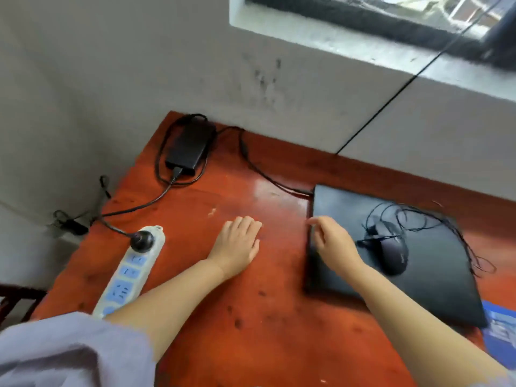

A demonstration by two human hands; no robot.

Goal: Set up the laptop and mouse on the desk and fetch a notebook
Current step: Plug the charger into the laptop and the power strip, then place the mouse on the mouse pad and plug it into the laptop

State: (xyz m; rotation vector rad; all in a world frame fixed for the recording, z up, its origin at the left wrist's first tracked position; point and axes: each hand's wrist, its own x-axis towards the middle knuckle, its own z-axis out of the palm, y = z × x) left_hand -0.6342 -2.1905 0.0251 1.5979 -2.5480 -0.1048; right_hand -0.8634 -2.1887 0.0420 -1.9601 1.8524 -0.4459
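Observation:
A closed black laptop lies on the right of the red wooden desk. A black wired mouse rests on the laptop lid with its thin cable looped loosely around it. My right hand hovers over the laptop's left edge, fingers curled and touching that edge. My left hand lies flat on the desk, palm down, fingers spread a little, holding nothing. No notebook shows clearly.
A black power adapter sits at the desk's back left, its cord running to the laptop. A white power strip with one black plug lies at the left edge. A blue printed item peeks out at the right. Wall and window sill stand behind.

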